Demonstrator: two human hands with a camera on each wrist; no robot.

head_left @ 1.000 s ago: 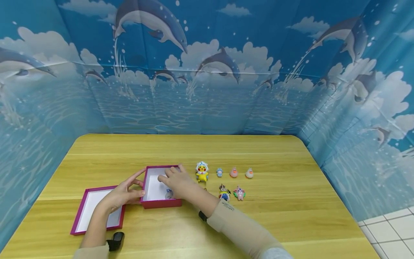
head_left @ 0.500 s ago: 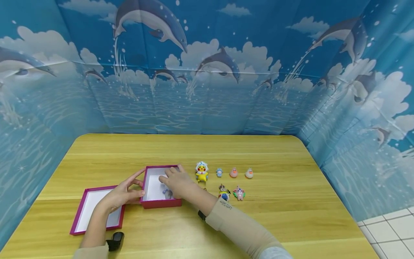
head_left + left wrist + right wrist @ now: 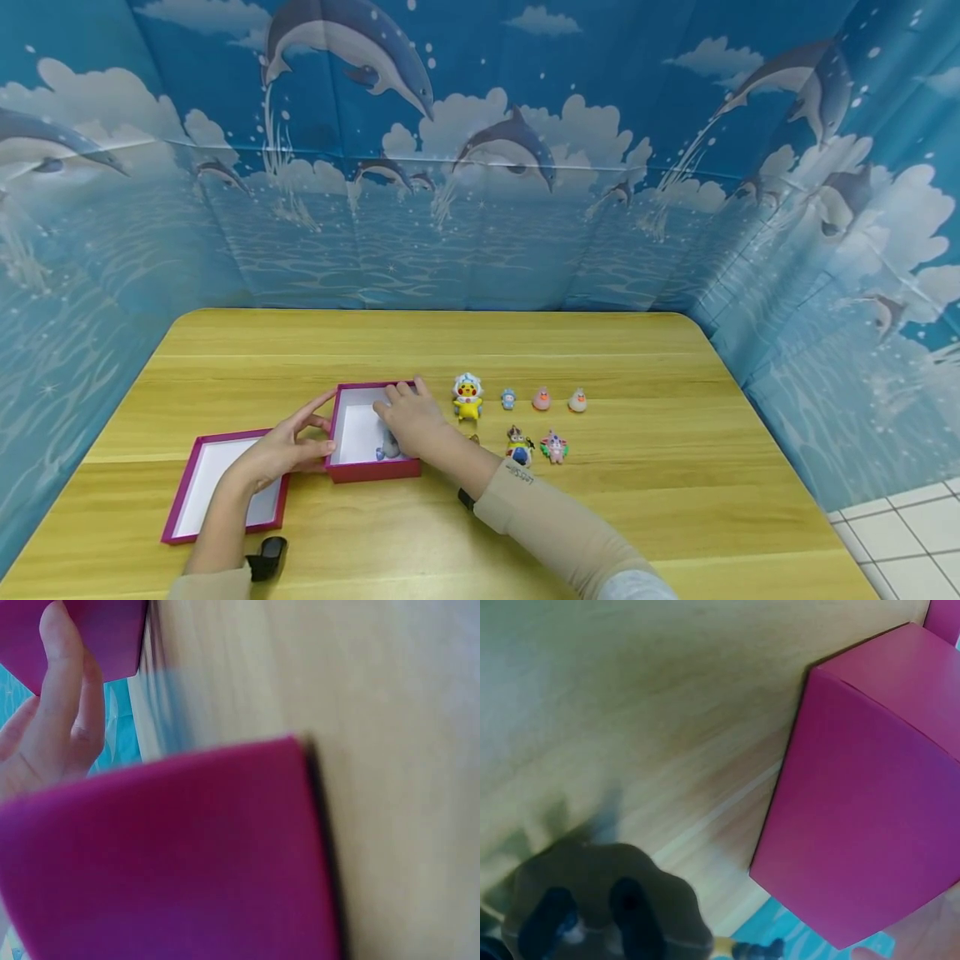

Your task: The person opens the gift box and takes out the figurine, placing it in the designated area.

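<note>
A magenta box (image 3: 375, 472) with a white inside stands on the table. Against its left side my left hand (image 3: 279, 454) rests with spread fingers, the thumb at the near corner; the left wrist view shows a fingertip (image 3: 56, 626) laid straight on the box wall. My right hand (image 3: 414, 421) reaches into the right half of the box, its fingers bent down by the far wall. A grey toy figure with blue bits (image 3: 389, 448) sticks out from under this hand, and its upper part and the gripping fingertips are hidden.
The magenta lid (image 3: 282, 500) lies inside up at the left. Right of the box stand a yellow figure with a white hood (image 3: 468, 398), a small blue figure (image 3: 508, 400), a pink duck (image 3: 542, 401), a white duck (image 3: 577, 402), a crowned minion figure (image 3: 518, 448) and a pink figure (image 3: 554, 448).
Inside the box the grey toy figure has turned under my right hand, its blue end swinging toward the near left and more grey showing. My right hand has shifted slightly; the left stays put.
</note>
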